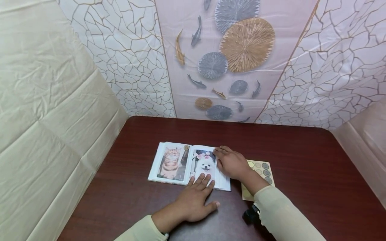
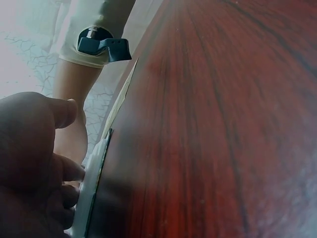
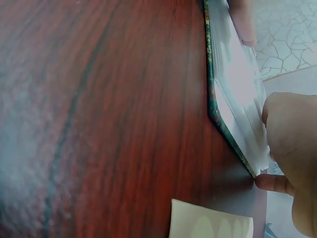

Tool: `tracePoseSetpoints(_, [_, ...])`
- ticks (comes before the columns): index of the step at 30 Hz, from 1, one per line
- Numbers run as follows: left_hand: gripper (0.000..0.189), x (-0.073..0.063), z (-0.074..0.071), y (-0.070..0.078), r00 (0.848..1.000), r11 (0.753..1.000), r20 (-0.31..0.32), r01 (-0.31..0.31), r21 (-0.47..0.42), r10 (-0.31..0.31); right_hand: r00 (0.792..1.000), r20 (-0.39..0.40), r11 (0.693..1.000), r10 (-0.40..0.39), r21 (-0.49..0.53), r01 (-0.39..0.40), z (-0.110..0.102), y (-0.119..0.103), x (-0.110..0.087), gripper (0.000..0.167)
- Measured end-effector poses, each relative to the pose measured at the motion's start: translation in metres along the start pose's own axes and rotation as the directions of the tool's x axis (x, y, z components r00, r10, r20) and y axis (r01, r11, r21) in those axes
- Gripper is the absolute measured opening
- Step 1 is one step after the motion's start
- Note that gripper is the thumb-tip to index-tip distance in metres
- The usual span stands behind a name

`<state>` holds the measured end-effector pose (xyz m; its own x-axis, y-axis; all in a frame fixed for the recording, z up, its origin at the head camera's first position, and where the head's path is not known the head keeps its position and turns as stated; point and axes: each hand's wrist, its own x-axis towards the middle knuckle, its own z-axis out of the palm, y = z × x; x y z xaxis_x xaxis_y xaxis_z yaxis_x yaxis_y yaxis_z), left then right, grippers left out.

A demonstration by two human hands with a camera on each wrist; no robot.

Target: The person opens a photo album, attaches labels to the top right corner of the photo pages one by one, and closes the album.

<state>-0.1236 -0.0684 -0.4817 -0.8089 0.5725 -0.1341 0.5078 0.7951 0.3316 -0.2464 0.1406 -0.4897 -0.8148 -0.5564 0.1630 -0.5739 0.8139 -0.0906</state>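
A photo album (image 1: 223, 182) lies spread on the table. Its left page carries a cat photo (image 1: 171, 165) with a small round sticker (image 1: 186, 147) at the upper right corner; on the right page is a photo of a white dog (image 1: 205, 164) with pink flowers on its head. My left hand (image 1: 194, 202) rests with spread fingers on the lower edge of the dog photo, thumb out to the right. Fingertips of my right hand (image 1: 232, 164) press at that photo's upper right corner, hiding it. In the right wrist view, one finger (image 3: 275, 183) touches the album's edge.
A cream sheet of round stickers (image 1: 268, 170) lies right of the album, partly under the right forearm. A black wrist mount (image 1: 251, 215) sits at the right cuff. The dark red wooden table (image 1: 316, 174) meets patterned cloth walls (image 1: 138, 67) behind and plain cloth (image 1: 45, 134) on the left.
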Motion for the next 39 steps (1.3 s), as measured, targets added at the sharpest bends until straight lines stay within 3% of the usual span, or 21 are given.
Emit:
tracePoseSetpoints(10, [0.075,0.0,0.001,0.0,1.0,1.0,-0.011,-0.007,-0.016,0.007,0.995,0.083,0.998,0.053,-0.05,-0.048,0.002,-0.002,0.0,0.048])
tracePoseSetpoints(18, [0.076,-0.001,0.002,0.001,1.0,1.0,-0.018,0.0,-0.018,0.0,0.996,0.084,0.999,-0.004,-0.047,0.008,0.003,-0.005,-0.009,0.049])
tracePoseSetpoints(24, [0.074,0.0,-0.001,0.002,0.999,1.0,-0.032,0.002,-0.019,-0.003,0.999,-0.009,0.999,-0.042,-0.003,0.042,-0.001,-0.008,-0.023,0.043])
tracePoseSetpoints(29, [0.072,0.0,-0.002,0.001,0.998,0.997,-0.06,0.001,-0.073,-0.005,0.991,-0.1,0.994,-0.084,0.062,0.09,-0.005,-0.008,-0.041,0.032])
tracePoseSetpoints(39, [0.056,0.002,0.0,-0.003,0.984,0.986,-0.175,-0.024,-0.164,-0.005,0.985,-0.145,0.989,-0.096,0.1,0.111,-0.013,-0.01,-0.069,0.029])
